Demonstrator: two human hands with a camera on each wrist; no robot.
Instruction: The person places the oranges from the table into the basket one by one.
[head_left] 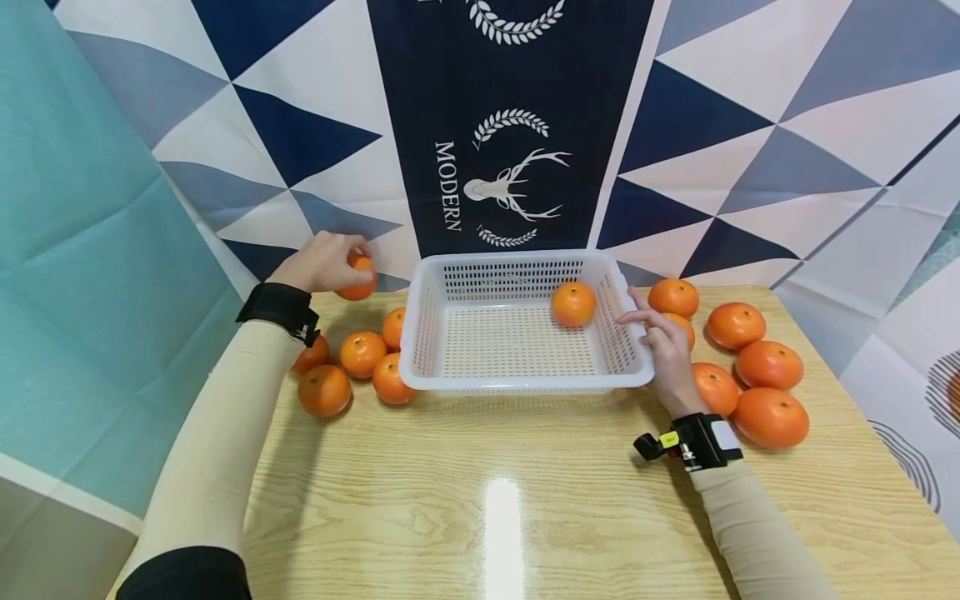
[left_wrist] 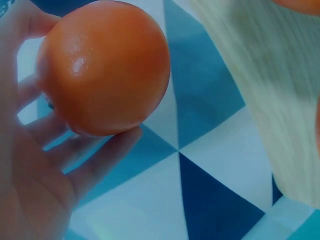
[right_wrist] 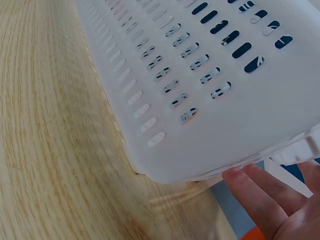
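Fruit point(head_left: 357, 287), round, glossy and orange, gripped in the left hand point(head_left: 322, 262); right hand point(head_left: 663, 348) touching a white perforated plastic basket point(head_left: 525, 384)

Geometric cloth point(head_left: 720, 117) in white, grey-blue and navy hangs across the far side, its dark central panel point(head_left: 517, 83) printed with a pale deer head and the word MODERN; plain teal cloth point(head_left: 82, 208) hangs at the left. Pale wood-grain table point(head_left: 390, 500) spreads in front, with the rectangular basket standing towards its far side, between the hands. Beige sleeves point(head_left: 228, 425) cover both forearms, and black straps point(head_left: 279, 308) circle the wrists.

The left hand's thumb and fingers are spread just as wide as the fruit and curl round it, at the table's far left edge, left of the basket and apart from it. The right hand's fingers, loosely extended, meet the basket's right rim.

More round orange fruits point(head_left: 325, 392) lie in groups left and right of the basket; another sits inside, towards its far right corner.
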